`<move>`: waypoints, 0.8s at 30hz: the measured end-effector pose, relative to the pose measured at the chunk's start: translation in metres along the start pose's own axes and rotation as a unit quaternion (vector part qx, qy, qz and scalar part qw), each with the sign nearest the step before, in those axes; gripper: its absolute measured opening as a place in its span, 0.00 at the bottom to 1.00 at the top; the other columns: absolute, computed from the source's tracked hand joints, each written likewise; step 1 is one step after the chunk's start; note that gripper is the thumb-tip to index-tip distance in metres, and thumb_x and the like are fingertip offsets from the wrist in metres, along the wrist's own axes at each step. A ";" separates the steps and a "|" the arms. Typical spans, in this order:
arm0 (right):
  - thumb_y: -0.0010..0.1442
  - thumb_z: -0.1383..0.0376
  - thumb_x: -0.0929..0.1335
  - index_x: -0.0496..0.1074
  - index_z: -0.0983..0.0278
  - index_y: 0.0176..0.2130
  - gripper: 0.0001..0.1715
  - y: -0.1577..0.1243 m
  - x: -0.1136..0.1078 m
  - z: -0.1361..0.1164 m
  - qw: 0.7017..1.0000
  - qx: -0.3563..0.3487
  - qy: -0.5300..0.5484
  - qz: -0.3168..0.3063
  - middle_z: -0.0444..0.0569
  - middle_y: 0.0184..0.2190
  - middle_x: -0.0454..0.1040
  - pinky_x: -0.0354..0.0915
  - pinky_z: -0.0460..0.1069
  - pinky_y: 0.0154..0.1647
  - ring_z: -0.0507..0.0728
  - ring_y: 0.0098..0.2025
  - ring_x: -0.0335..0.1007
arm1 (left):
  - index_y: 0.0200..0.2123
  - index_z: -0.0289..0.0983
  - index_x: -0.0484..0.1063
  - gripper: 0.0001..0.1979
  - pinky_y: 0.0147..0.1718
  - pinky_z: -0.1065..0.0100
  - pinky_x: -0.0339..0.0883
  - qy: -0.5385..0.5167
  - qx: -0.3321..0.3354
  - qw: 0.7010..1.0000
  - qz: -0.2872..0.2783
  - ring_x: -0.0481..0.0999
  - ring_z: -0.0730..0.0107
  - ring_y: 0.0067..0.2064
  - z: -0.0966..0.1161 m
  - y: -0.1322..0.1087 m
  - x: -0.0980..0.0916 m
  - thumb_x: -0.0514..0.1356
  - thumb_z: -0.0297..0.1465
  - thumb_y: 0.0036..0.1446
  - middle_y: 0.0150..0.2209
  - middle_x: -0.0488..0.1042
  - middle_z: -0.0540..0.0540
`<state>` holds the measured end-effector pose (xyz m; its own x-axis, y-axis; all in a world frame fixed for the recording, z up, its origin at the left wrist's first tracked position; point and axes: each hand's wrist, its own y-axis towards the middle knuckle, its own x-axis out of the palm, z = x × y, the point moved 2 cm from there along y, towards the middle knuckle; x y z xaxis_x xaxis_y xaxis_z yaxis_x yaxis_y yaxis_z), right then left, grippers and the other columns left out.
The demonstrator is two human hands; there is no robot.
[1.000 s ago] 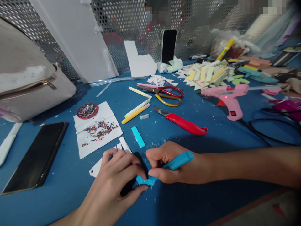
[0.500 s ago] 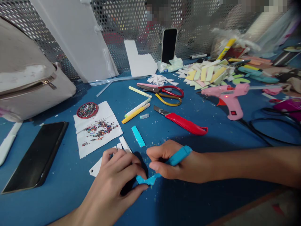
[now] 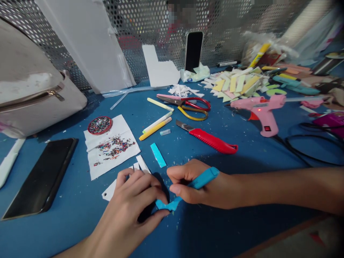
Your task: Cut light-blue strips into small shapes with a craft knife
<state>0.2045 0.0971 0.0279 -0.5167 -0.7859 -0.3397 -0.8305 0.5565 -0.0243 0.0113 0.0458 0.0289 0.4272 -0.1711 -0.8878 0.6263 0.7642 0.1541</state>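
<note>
My right hand (image 3: 197,191) is closed around a blue marker (image 3: 205,178), held like a pen with its tip angled down to the left. That tip meets a small blue piece (image 3: 170,206), perhaps paper or foam. Thumb and index finger of my left hand (image 3: 134,199) pinch the piece against the table, hiding part of it. Under the left fingers lie white cut pieces (image 3: 109,191), one with a small hole. A flat blue strip (image 3: 158,155) rests just beyond both hands.
Beyond the hands lie a red-handled cutter (image 3: 213,141), scissors (image 3: 185,104) and highlighters (image 3: 156,129). A pink glue gun (image 3: 264,111) with a cord stands right. Paper with glitter bits (image 3: 115,161), a dark phone (image 3: 40,179) and a bag (image 3: 34,96) are left. Paper strips (image 3: 236,84) lie behind.
Almost nothing differs. My right hand and the marker have shifted very slightly left; the left hand keeps its pinch on the blue piece.
</note>
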 end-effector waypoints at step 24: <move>0.68 0.59 0.61 0.52 0.64 0.27 0.21 0.002 -0.001 0.000 0.999 0.006 -0.027 -0.018 0.37 0.21 0.46 0.44 0.44 0.23 0.47 0.24 0.42 | 0.39 0.45 0.69 0.03 0.49 0.60 0.49 0.003 -0.007 1.000 -0.005 0.70 0.70 0.42 0.001 0.000 -0.001 0.61 0.34 0.62 0.41 0.72 0.55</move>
<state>0.2036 0.0988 0.0285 -0.4734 -0.7903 -0.3889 -0.8459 0.5311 -0.0495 0.0112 0.0458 0.0304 0.4163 -0.1749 -0.8922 0.6212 0.7713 0.1386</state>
